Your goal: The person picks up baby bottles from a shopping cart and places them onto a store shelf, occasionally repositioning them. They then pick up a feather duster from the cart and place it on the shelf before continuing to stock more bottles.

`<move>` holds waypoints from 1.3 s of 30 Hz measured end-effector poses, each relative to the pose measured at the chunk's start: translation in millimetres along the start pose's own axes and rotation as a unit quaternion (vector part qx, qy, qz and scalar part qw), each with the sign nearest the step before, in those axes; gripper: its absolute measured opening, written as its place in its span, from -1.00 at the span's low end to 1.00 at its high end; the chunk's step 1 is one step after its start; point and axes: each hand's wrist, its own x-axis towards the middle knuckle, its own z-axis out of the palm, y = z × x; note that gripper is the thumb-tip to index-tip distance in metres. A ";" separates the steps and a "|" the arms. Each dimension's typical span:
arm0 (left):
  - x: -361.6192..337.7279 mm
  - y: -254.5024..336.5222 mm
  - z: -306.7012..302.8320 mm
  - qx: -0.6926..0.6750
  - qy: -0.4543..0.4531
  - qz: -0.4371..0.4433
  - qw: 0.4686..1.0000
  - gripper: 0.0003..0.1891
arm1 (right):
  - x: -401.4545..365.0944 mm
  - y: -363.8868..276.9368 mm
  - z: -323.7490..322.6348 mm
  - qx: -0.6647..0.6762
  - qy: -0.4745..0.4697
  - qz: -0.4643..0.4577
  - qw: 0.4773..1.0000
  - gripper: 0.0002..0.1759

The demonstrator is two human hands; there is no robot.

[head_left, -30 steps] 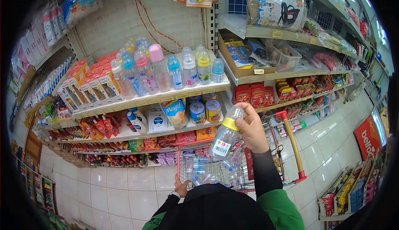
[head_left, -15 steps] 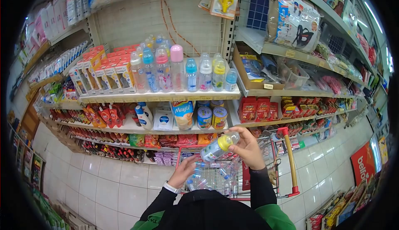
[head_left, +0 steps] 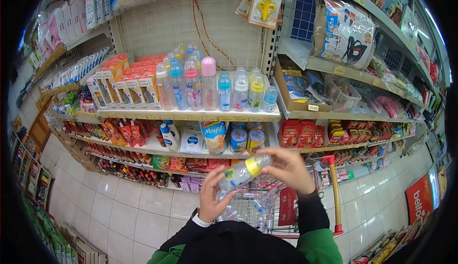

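Observation:
A clear baby bottle with a yellow ring and a clear cap hangs tilted above the cart, cap end up to the right. My left hand has its fingers and thumb around the bottle's base. At the cap end, the fingers of my right hand grip the bottle, slightly smeared by motion. Below lies the shopping cart, with several baby bottles loose in its wire basket. More bottles with blue, pink, white and yellow tops stand upright on the shelf in front of me.
Orange and white boxes stand left of the shelf bottles. A mayo pouch and tins sit one shelf lower. At the right, an open cardboard box holds packets. Tiled floor surrounds the cart.
My left hand has risen and closed around the bottle's base. The bottle has shifted slightly left and down, and my right hand stays at its cap. The view has tilted slightly.

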 end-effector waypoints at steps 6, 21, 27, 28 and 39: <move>-16.5 -19.1 -18.4 0.126 0.016 -0.187 0.974 0.03 | 84.9 -97.5 -61.6 -0.290 0.234 -0.282 0.884 -0.55; -413.9 -131.6 -153.9 0.351 0.449 -0.439 0.694 -0.38 | 338.9 54.7 -174.4 -0.412 0.134 -0.126 0.892 -0.57; -452.4 -138.4 -140.1 0.340 0.451 -0.445 0.695 -0.38 | 348.5 95.2 -181.5 -0.371 -0.004 -0.052 0.927 -0.57; -456.7 -138.9 -138.9 0.338 0.450 -0.445 0.696 -0.38 | 348.0 97.0 -181.7 -0.363 -0.018 -0.053 0.930 -0.57; -481.6 -128.8 -129.4 0.324 0.431 -0.452 0.711 -0.39 | 334.6 81.3 -179.4 -0.330 -0.059 -0.027 0.942 -0.57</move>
